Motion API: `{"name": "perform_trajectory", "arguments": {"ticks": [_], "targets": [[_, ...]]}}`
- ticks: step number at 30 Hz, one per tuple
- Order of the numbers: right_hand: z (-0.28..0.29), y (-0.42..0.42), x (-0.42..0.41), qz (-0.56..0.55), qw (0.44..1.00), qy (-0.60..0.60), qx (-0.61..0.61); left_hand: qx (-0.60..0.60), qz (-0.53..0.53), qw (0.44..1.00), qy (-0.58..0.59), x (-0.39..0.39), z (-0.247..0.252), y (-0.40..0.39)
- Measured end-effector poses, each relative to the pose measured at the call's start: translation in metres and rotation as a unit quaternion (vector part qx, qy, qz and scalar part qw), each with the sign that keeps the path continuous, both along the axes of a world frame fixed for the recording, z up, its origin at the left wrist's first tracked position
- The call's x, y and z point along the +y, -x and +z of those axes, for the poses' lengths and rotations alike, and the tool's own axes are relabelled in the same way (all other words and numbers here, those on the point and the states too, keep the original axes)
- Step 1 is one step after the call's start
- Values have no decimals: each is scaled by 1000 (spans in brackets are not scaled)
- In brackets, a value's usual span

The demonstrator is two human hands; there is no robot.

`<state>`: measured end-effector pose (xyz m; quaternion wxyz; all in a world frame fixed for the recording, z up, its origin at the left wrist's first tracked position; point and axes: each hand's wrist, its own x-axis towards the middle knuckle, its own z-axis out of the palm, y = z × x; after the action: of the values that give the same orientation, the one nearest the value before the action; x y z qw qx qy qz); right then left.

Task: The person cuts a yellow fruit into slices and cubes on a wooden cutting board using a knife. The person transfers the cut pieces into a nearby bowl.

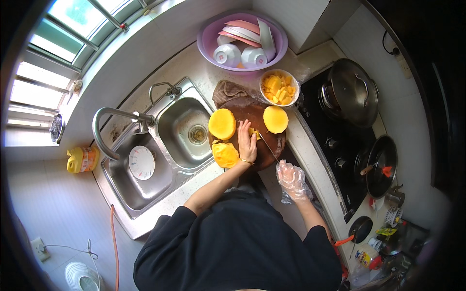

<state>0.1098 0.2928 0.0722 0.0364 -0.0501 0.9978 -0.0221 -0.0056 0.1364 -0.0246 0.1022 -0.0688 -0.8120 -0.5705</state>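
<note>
My right hand [291,180], in a clear plastic glove, grips a kitchen knife [268,147] whose blade reaches over the round wooden cutting board [267,158]. My bare left hand [247,142], with a bangle at the wrist, lies over the board beside small cut yellow-orange pieces [256,134]. The blade's tip is close to these pieces. Whether my left fingers press on a piece is hidden. Two thick rounds of what looks like peeled pumpkin sit on the board, a left round [222,124] and a right round [275,120]. A rougher pumpkin chunk [225,155] lies near my left wrist.
A bowl of cut chunks [279,88] stands behind the board, next to a brown cloth [230,92]. Farther back is a purple basin [205,47] of dishes. A double steel sink [171,145] is left; a black gas hob [316,125] with pans is right.
</note>
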Motion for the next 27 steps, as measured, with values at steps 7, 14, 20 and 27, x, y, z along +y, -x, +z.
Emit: {"name": "perform_trajectory", "arguments": {"ticks": [7,14,20,27], "targets": [[-12,8,-4,-126,961,212,-125,16,3,1000,5,0,2,4],[-30,19,-45,-182,884,349,-250,-9,41,997,-67,1,-1,1],[-42,21,-64,-202,837,426,-279,-25,58,987,-151,1,4,1],[-62,16,-62,-155,888,409,-145,-35,65,979,-190,5,13,8]]}}
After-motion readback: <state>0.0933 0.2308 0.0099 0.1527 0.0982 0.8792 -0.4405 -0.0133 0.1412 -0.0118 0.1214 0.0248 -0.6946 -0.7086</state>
